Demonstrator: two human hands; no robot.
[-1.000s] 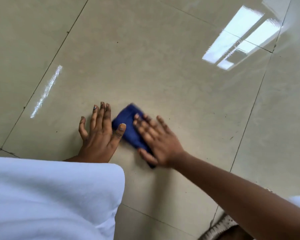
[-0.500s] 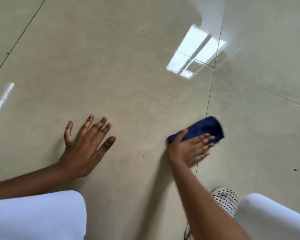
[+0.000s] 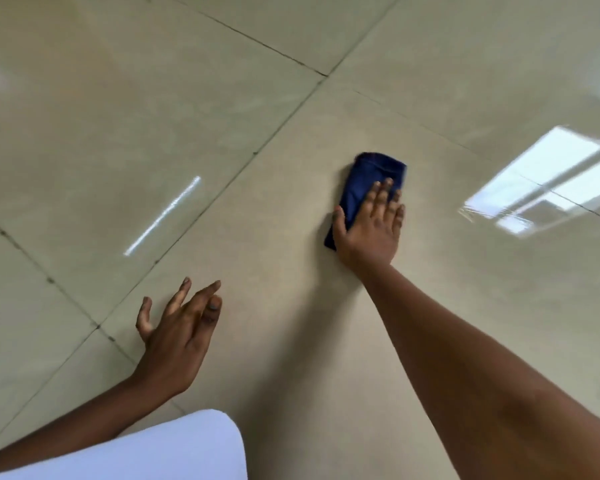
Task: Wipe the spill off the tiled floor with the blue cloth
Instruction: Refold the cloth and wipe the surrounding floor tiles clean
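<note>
right hand presses flat, fingers spread, on blue cloth; left hand splayed on tiled floor.

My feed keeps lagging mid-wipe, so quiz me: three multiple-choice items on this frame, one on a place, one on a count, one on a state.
1. Where does the folded dark blue cloth lie?
A. under the right hand
B. under the left hand
C. on the white garment

2. How many hands touch that cloth?
A. none
B. one
C. two

3. How is the left hand?
A. clenched
B. open, fingers spread
C. gripping the cloth

Key:
1 A, the right hand presses flat on it.
2 B, only the right one.
3 B, the left hand is open over the glossy beige tiled floor.
</note>
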